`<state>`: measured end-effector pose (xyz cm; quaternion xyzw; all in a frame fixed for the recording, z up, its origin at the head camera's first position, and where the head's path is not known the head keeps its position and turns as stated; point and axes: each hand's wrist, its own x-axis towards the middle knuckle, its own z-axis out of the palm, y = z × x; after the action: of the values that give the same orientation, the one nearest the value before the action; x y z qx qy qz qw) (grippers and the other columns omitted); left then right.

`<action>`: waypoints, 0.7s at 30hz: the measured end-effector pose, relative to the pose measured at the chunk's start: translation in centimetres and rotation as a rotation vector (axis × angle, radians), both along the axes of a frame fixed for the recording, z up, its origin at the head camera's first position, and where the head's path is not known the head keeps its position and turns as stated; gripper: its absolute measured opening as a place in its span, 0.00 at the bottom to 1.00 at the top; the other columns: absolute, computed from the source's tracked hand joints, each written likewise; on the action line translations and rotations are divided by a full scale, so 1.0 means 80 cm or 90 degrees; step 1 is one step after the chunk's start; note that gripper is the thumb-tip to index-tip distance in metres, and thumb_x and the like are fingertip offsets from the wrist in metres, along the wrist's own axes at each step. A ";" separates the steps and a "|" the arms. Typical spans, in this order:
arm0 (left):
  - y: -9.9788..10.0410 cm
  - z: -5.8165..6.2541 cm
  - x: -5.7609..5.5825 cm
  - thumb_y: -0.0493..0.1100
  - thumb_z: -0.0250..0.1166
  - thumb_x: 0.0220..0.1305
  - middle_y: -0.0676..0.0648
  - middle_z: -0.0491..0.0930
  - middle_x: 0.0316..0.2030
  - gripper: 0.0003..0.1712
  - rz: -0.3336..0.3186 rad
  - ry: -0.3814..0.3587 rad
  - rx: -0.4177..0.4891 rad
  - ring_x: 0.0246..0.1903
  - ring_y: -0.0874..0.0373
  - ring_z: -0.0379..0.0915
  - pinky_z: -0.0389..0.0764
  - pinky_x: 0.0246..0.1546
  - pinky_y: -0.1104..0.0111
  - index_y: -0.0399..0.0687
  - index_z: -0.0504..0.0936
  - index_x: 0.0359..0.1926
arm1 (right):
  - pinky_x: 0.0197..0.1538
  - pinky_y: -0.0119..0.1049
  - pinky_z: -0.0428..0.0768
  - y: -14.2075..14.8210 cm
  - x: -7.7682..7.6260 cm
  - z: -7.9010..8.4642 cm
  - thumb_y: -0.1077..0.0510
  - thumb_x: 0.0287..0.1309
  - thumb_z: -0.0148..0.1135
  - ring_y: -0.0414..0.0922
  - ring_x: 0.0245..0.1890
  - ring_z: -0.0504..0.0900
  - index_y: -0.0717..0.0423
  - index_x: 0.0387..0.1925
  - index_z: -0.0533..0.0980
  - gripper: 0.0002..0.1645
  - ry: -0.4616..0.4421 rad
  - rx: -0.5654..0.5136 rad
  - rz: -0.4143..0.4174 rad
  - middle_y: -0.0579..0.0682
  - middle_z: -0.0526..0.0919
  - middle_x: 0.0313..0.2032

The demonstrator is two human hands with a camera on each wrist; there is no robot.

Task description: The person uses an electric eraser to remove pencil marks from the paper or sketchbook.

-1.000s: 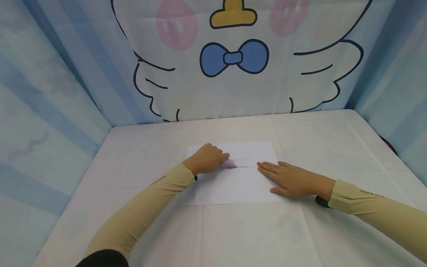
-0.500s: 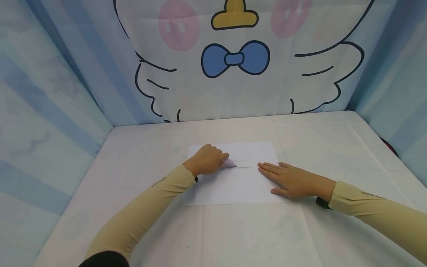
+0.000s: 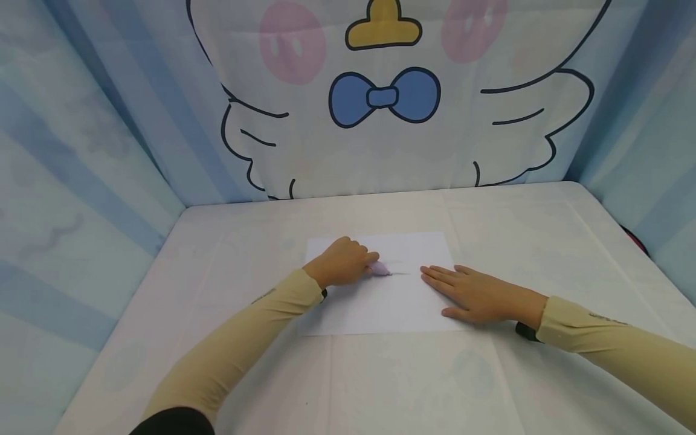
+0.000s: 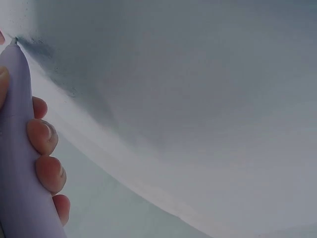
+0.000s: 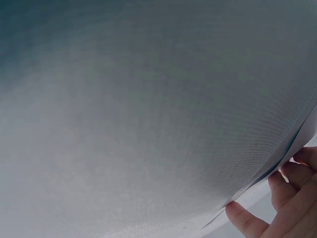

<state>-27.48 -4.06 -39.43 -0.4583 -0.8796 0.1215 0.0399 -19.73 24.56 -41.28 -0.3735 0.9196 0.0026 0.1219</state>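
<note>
In the head view a white sheet of paper point(image 3: 375, 314) lies flat on the table. My left hand point(image 3: 344, 262) grips a lilac, pen-shaped electric eraser point(image 3: 380, 268), its tapered end pointing right. A short thin grey line point(image 3: 401, 273) runs rightward on the paper from the tip. The left wrist view shows curled fingers around the thick eraser body point(image 4: 22, 148), with dark specks point(image 4: 37, 47) near its small grey tip. My right hand point(image 3: 478, 294) rests flat across the right side of the paper, fingers extended; the right wrist view shows its fingertips point(image 5: 242, 215) at the sheet.
A pale cloth covers the table point(image 3: 391, 386). Behind it hangs a curtain point(image 3: 380, 157) printed with a bow tie, and blue-striped curtains point(image 3: 70, 181) close in both sides. A dark red-edged thing point(image 3: 633, 238) shows past the table's right edge.
My left hand has moved slightly right with the electric eraser, and the tip is farther along the grey line. The right hand stays in place. The head view has shifted a little.
</note>
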 end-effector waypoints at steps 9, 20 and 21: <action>0.001 0.004 0.003 0.50 0.58 0.65 0.49 0.81 0.25 0.09 0.001 -0.009 -0.004 0.26 0.56 0.76 0.73 0.31 0.67 0.51 0.76 0.41 | 0.68 0.56 0.57 0.001 0.000 -0.001 0.40 0.65 0.49 0.51 0.73 0.51 0.55 0.72 0.48 0.43 0.002 -0.001 0.003 0.50 0.48 0.74; 0.005 0.001 0.002 0.49 0.58 0.65 0.49 0.81 0.26 0.09 0.000 -0.009 0.003 0.26 0.56 0.76 0.73 0.32 0.67 0.52 0.77 0.42 | 0.68 0.56 0.56 0.002 -0.001 -0.002 0.40 0.65 0.48 0.51 0.73 0.51 0.54 0.72 0.48 0.43 -0.001 -0.001 0.003 0.50 0.48 0.74; 0.006 0.001 0.002 0.50 0.58 0.66 0.50 0.81 0.26 0.09 0.002 -0.007 0.000 0.26 0.56 0.76 0.73 0.32 0.67 0.52 0.77 0.42 | 0.68 0.56 0.57 0.002 -0.001 -0.002 0.40 0.65 0.48 0.51 0.73 0.51 0.54 0.72 0.48 0.43 0.000 -0.001 0.003 0.50 0.48 0.74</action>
<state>-27.34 -3.61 -39.32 -0.4577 -0.8805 0.1189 0.0346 -19.80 24.70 -41.48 -0.3759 0.9187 0.0023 0.1214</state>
